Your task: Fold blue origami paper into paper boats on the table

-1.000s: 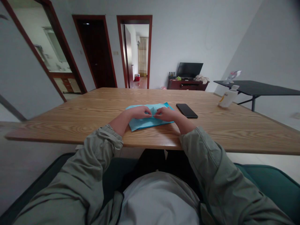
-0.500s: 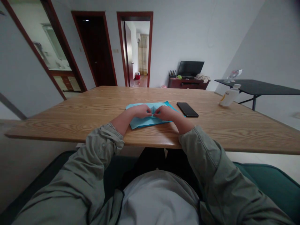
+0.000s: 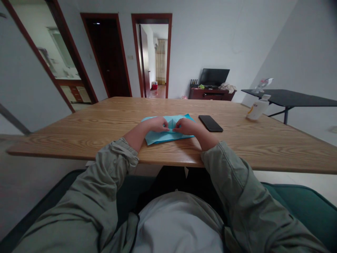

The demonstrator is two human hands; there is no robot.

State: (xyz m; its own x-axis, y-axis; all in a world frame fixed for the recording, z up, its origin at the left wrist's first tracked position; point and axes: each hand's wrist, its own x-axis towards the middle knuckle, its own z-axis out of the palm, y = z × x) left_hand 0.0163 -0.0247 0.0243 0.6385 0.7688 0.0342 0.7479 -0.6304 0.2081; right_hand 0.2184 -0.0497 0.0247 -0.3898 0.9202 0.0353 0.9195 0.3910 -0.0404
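Light blue paper (image 3: 163,137), with a darker blue side showing at its edges, lies on the wooden table in front of me. Creases run through its middle. My left hand (image 3: 158,124) pinches the paper left of the centre crease, fingers curled. Just right of that crease my right hand (image 3: 185,126) pinches it too, thumb and fingers pressed together. A small gap separates the two hands. Parts of the paper are hidden under both hands.
A black phone (image 3: 210,123) lies on the table (image 3: 92,123) right of the paper. Farther right stands a white bottle (image 3: 258,108). Behind it is a black table (image 3: 302,98) with a clear plastic item on it. The wooden table's near edge runs under my forearms.
Both hands have shifted slightly apart, and more of the centre crease shows between them. The paper's right corner is now hidden behind my right hand or folded in.
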